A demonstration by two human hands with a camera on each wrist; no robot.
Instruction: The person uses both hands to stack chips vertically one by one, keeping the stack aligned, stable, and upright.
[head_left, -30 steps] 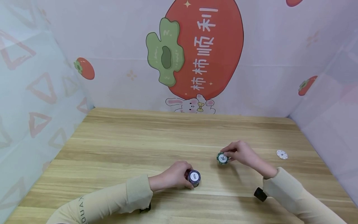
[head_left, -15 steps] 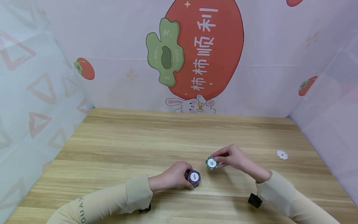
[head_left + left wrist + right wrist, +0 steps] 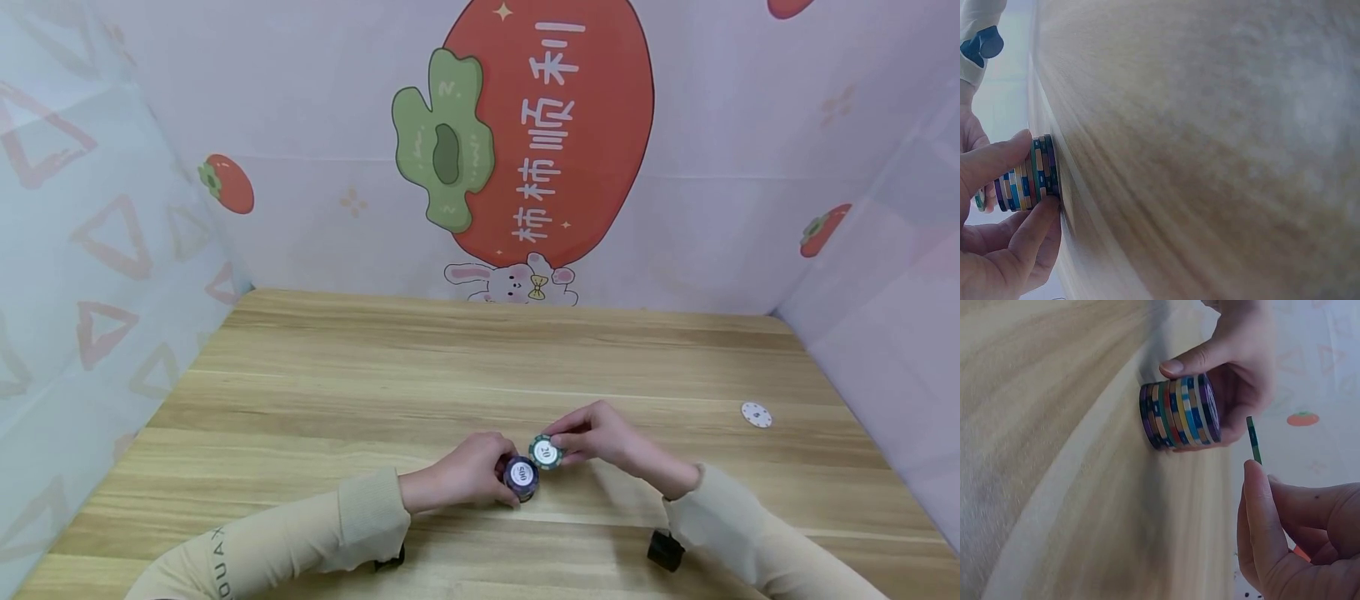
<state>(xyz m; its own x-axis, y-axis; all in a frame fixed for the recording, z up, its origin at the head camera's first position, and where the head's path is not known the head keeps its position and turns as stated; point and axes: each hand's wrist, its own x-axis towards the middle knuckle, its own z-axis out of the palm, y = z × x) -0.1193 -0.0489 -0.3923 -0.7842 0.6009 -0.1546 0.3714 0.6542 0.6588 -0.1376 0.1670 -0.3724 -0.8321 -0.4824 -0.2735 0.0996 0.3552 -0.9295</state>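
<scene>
The green chip [image 3: 546, 452] is pinched by the fingers of the right hand [image 3: 600, 437] and has been carried from the right to just beside the stack of chips [image 3: 521, 477], slightly above its top and not yet laid on it. The stack, standing on the counter [image 3: 315, 392], is gripped by the left hand [image 3: 465, 471]. A white chip [image 3: 756, 414] lies well apart, to the right of the stack.

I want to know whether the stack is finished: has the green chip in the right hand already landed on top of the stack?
No: in the right wrist view the green chip sits apart from the stack, with a clear gap between them.
</scene>
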